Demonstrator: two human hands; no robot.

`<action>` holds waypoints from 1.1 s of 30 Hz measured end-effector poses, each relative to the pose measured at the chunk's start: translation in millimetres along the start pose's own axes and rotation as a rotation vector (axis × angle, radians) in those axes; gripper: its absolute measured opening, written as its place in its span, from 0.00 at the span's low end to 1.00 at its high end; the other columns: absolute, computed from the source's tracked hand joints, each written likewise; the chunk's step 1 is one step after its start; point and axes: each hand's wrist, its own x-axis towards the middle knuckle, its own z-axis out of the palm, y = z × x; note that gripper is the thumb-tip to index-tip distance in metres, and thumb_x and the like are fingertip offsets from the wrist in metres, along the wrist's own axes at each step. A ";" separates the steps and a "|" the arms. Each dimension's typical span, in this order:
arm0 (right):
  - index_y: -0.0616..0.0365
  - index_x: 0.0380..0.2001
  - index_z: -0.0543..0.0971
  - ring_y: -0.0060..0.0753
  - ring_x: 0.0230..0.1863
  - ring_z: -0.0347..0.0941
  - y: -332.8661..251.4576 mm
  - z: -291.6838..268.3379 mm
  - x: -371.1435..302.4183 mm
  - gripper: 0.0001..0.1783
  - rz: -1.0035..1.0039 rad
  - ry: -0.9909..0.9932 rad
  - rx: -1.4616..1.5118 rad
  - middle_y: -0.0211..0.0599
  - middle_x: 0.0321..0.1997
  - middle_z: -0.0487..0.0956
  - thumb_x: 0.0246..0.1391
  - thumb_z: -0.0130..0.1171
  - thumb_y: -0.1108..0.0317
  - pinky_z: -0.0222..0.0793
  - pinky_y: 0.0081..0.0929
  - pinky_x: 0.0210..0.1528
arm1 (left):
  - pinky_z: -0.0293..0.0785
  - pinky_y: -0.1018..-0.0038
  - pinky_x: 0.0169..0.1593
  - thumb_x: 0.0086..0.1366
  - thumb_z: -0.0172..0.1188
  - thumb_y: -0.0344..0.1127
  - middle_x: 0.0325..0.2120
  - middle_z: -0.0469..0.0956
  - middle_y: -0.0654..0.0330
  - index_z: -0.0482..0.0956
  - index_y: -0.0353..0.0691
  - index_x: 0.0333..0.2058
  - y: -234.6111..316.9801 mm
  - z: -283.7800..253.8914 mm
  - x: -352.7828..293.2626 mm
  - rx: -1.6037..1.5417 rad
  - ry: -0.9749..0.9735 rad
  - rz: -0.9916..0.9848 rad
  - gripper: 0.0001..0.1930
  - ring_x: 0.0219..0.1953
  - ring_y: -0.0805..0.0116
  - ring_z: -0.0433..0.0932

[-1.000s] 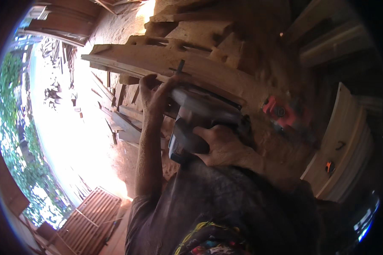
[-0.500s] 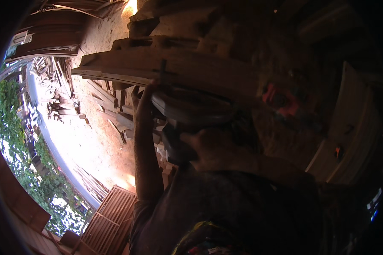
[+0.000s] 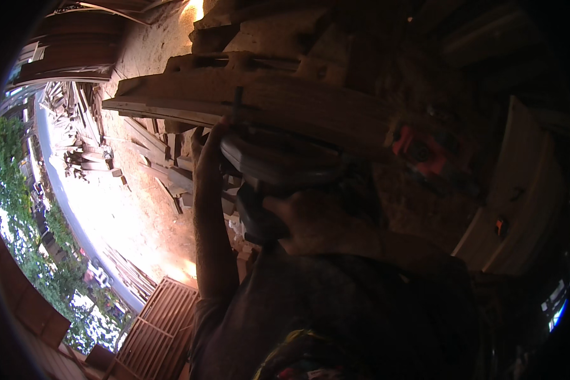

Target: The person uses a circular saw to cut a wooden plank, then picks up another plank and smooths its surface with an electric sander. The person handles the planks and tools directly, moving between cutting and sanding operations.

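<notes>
A dark grey power tool with a rounded, elongated housing lies against the near edge of a long wooden plank; its exact kind is lost in shadow. My left hand is closed on the tool's left end, beside a short dark upright part. Behind the housing, my right hand is wrapped around its rear part, next to a dark block that looks like a battery. Deep shadow hides most of the right fingers and the tool's underside.
To the right is a red and black machine. Beyond it, a wide board carries a small orange-and-black object. Timber offcuts litter the ground at left. A slatted wooden panel stands at lower left, near bright daylight.
The view has shifted slightly, so the plank and surroundings sit a little further left. Both hands keep their hold on the tool, which shows no clear movement along the plank.
</notes>
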 end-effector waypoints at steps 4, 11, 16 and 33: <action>0.63 0.50 0.78 0.57 0.40 0.87 0.4 1.9 8.1 0.28 0.000 -0.036 0.037 0.57 0.34 0.85 0.45 0.71 0.65 0.84 0.50 0.48 | 0.80 0.75 0.43 0.64 0.74 0.53 0.47 0.82 0.47 0.59 0.22 0.69 -0.4 -4.1 5.3 0.003 0.038 -0.019 0.49 0.43 0.64 0.84; 0.55 0.57 0.77 0.57 0.42 0.86 -2.0 1.2 19.4 0.33 0.024 -0.101 0.007 0.54 0.37 0.85 0.48 0.73 0.58 0.83 0.53 0.46 | 0.76 0.73 0.53 0.72 0.67 0.48 0.46 0.83 0.59 0.83 0.35 0.52 20.8 -0.9 -1.1 0.100 0.064 -0.016 0.22 0.48 0.71 0.81; 0.54 0.59 0.77 0.57 0.45 0.85 -5.9 2.1 29.0 0.34 0.069 -0.155 0.023 0.55 0.41 0.85 0.48 0.73 0.58 0.82 0.54 0.50 | 0.76 0.72 0.53 0.71 0.67 0.48 0.45 0.82 0.58 0.83 0.35 0.51 21.2 -5.0 4.8 0.053 0.047 -0.004 0.21 0.48 0.69 0.80; 0.62 0.49 0.79 0.55 0.34 0.87 -10.6 16.8 57.8 0.25 -0.076 0.002 0.077 0.55 0.29 0.85 0.46 0.71 0.67 0.85 0.49 0.40 | 0.78 0.73 0.48 0.67 0.72 0.52 0.43 0.82 0.58 0.77 0.34 0.54 11.6 -47.9 40.4 0.010 -0.019 -0.025 0.29 0.44 0.70 0.82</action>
